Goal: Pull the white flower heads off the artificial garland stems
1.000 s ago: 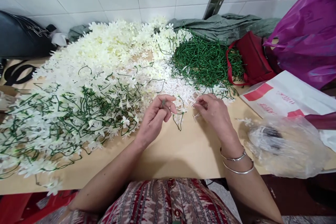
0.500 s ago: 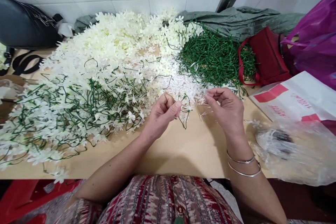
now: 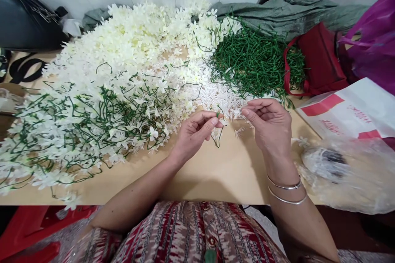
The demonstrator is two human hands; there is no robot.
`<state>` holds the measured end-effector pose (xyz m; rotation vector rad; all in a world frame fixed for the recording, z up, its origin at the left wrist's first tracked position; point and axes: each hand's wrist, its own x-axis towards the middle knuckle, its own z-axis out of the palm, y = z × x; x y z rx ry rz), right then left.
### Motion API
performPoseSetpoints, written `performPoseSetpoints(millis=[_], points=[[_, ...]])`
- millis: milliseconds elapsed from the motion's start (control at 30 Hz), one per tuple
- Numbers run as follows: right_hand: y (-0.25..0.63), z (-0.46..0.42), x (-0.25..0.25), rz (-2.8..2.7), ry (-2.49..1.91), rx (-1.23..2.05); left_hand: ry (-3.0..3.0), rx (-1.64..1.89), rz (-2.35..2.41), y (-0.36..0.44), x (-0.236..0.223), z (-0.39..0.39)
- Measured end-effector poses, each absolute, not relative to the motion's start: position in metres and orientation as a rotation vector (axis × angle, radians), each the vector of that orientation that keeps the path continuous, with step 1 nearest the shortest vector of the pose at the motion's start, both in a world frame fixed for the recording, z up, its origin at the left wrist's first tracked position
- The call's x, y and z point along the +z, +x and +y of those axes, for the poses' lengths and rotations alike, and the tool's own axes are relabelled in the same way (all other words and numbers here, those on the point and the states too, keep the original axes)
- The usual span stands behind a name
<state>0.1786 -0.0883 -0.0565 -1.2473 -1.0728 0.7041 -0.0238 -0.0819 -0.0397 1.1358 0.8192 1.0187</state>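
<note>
My left hand [image 3: 197, 131] is closed in a pinch, thumb against index finger, at the top of a green flower stem [image 3: 218, 141]. The stem bends in a loop just beyond the fingers, with white petals partly hidden behind them. To its right my right hand [image 3: 268, 121] holds thumb and index finger together above the edge of the white stamen pieces [image 3: 220, 100]; anything between those fingertips is too small to make out. The hands are a short way apart. A single white stamen tuft [image 3: 238, 132] lies on the table between them.
White artificial flowers with green stems [image 3: 92, 127] heap up at left, loose cream petals [image 3: 138, 37] behind. Green stems [image 3: 253, 61] pile up at back right, beside a red bag [image 3: 324, 61]. A white paper bag [image 3: 348, 109] and clear plastic bag [image 3: 354, 176] lie at right.
My left hand has moved slightly right, its fingers extending to the green stem's top. My right hand has stayed nearly in place. The view has tipped slightly.
</note>
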Motion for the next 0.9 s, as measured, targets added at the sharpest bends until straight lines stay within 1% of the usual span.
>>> performPoseSetpoints(millis=[100,400,633,700,800,900], points=[[0.177,-0.090,-0.055,-1.070,-1.235,0.705,1.144,1.023,0.876,-0.023,-0.037,-0.082],[0.152,-0.100,-0.049,-1.166,-1.133,0.877,1.133,1.040,0.838,-0.014,-0.044,-0.083],[0.152,-0.102,-0.046,-1.394,-1.113,0.891,1.224,1.128,0.878,-0.016,-0.052,-0.084],[0.155,-0.101,-0.046,-1.467,-1.185,0.813,1.241,1.107,0.896,-0.016,-0.053,-0.085],[0.166,-0.099,-0.046,-1.526,-1.370,0.512,1.203,1.126,0.909,-0.017,-0.050,-0.084],[0.183,-0.094,-0.052,-1.492,-1.458,0.263,1.098,1.240,0.927,-0.020,-0.043,-0.078]])
